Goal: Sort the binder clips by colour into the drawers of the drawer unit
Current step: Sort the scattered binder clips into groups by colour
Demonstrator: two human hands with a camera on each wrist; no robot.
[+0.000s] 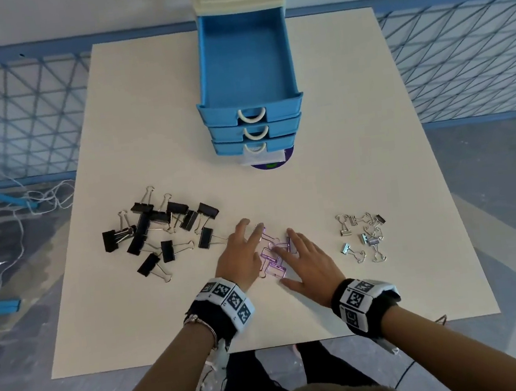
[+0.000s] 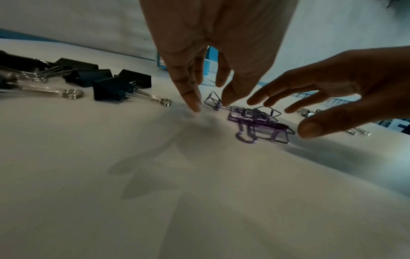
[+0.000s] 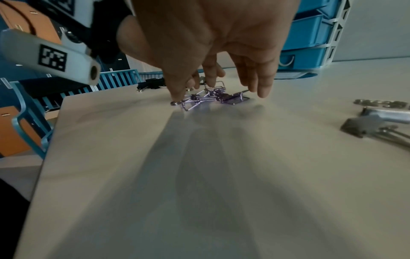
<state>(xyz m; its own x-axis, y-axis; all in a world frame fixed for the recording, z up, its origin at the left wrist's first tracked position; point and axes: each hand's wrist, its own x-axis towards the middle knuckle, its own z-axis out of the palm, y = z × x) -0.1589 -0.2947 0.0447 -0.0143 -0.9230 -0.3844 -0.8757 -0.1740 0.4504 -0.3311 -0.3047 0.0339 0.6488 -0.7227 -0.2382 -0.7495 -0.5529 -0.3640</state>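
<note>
A small heap of purple binder clips (image 1: 273, 254) lies on the white table (image 1: 375, 166) between my two hands. My left hand (image 1: 240, 252) reaches in from the left with straight, spread fingers touching down at the heap's edge (image 2: 255, 121). My right hand (image 1: 305, 257) comes from the right, fingers straight, over the same purple clips (image 3: 213, 99). Neither hand holds anything. Black binder clips (image 1: 164, 231) lie scattered to the left, silver binder clips (image 1: 364, 234) to the right. The blue drawer unit (image 1: 247, 68) stands at the back, its top drawer (image 1: 244, 61) pulled out and bare inside.
Two lower drawers (image 1: 255, 133) are pushed in. A label and a dark disc (image 1: 270, 161) lie in front of the unit. Blue railing (image 1: 15, 110) and loose cables (image 1: 35, 198) surround the table; its near edge runs just under my wrists.
</note>
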